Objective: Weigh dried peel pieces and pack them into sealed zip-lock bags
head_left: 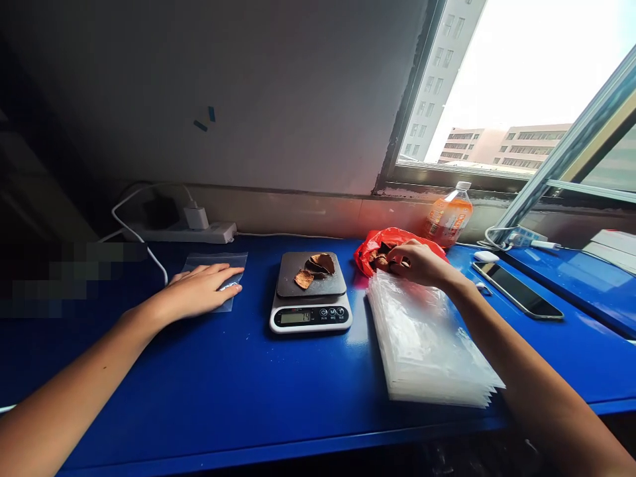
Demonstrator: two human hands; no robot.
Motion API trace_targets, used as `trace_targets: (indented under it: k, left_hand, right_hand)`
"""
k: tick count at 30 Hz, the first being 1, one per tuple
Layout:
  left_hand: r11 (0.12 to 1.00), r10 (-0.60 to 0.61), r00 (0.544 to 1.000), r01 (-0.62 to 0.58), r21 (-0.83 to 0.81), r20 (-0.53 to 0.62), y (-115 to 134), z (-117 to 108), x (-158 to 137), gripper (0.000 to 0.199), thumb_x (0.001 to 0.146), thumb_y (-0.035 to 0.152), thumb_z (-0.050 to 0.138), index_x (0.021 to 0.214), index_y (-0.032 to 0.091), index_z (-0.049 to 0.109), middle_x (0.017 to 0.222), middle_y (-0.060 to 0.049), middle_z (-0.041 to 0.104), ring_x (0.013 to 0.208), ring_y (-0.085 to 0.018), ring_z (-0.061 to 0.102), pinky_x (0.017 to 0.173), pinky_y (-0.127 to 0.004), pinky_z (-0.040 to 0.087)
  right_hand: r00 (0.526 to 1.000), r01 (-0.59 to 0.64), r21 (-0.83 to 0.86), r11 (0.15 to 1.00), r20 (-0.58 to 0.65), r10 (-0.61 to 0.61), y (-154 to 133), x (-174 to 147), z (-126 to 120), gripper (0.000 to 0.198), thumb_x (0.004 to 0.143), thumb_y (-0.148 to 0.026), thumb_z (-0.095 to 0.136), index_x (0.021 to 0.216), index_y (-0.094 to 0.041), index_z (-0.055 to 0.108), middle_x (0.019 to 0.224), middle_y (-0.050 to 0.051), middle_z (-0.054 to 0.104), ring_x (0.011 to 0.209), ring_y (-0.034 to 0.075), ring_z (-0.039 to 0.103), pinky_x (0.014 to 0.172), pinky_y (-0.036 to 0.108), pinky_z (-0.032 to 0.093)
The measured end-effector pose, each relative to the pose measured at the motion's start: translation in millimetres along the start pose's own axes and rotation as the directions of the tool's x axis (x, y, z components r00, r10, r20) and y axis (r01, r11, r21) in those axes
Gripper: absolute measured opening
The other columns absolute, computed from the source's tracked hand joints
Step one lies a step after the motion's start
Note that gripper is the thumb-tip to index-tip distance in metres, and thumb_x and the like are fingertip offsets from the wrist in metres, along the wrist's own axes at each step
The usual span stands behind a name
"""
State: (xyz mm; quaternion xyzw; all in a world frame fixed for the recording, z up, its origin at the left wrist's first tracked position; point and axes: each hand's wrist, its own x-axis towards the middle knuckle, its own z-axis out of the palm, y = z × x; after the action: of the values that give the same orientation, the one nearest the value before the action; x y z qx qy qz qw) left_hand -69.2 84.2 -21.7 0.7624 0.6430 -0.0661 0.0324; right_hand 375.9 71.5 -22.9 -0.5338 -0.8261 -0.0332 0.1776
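Observation:
My left hand (206, 289) lies flat on a small clear plastic bag (233, 262), fingers stretched out. To its right stands a white kitchen scale (311, 324) with a dark weighing plate and a lit display. Several curved brown dried peel pieces (320, 264) rest on the plate. My right hand (417, 260) reaches into a red plastic bag (365, 250) of similar brown pieces (381, 257). Its fingers are bent together at the pieces; what they grip, if anything, cannot be made out. Below that hand lies a thick stack of clear plastic bags (427, 351).
An orange drink bottle (450, 215) stands behind the red bag. At right lie a phone (519, 289), a white earphone case (487, 256) and a cable. A power strip (213, 232) with a charger sits against the wall. The blue table (278, 404) ends at the front edge.

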Motion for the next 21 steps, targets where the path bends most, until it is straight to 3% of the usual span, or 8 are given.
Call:
trace_targets:
  k: [5,11,17,21]
  left_hand:
    - [1.0,-0.024,1.0,0.024,-0.004,-0.001,-1.5,1.5,3.8,0.061,0.087,0.054,0.032,0.144,0.031,0.034,0.153,-0.006,0.029,0.14,-0.032,0.025,0.109,-0.053,0.024]
    - [1.0,-0.017,1.0,0.017,0.009,0.005,-4.4,4.5,5.6,0.061,0.088,0.057,0.029,0.144,0.034,0.032,0.153,-0.004,0.03,0.14,-0.03,0.026,0.109,-0.052,0.024]
    - [0.999,-0.017,0.999,0.015,0.044,0.044,-1.5,2.5,3.4,0.061,0.088,0.055,0.025,0.146,0.033,0.028,0.155,-0.003,0.026,0.141,-0.029,0.023,0.108,-0.052,0.024]
    - [1.0,0.013,0.999,-0.013,0.026,0.029,-5.5,3.5,4.6,0.066,0.085,0.059,0.025,0.146,0.032,0.029,0.154,-0.002,0.027,0.14,-0.029,0.024,0.109,-0.051,0.024]
  right_hand:
    - [0.968,-0.112,0.254,0.961,-0.19,0.163,8.7,-3.6,-7.1,0.023,0.081,-0.031,0.051,0.093,-0.019,0.066,0.095,0.006,0.07,0.081,0.018,0.063,0.072,0.029,0.048]
    - [0.994,-0.085,0.07,0.994,0.077,0.08,14.5,-12.8,-1.3,0.014,0.068,-0.014,0.052,0.073,-0.02,0.064,0.072,0.002,0.064,0.065,0.015,0.055,0.058,0.025,0.041]
    - [0.998,0.003,0.094,0.996,0.069,-0.01,10.5,-9.3,0.0,0.014,0.078,-0.021,0.051,0.071,-0.02,0.063,0.072,0.002,0.063,0.065,0.014,0.052,0.061,0.025,0.039]
    - [0.998,-0.05,0.064,0.997,0.052,0.047,18.7,-18.0,-11.9,0.012,0.075,-0.018,0.053,0.072,-0.017,0.064,0.07,0.003,0.062,0.062,0.013,0.051,0.058,0.025,0.038]
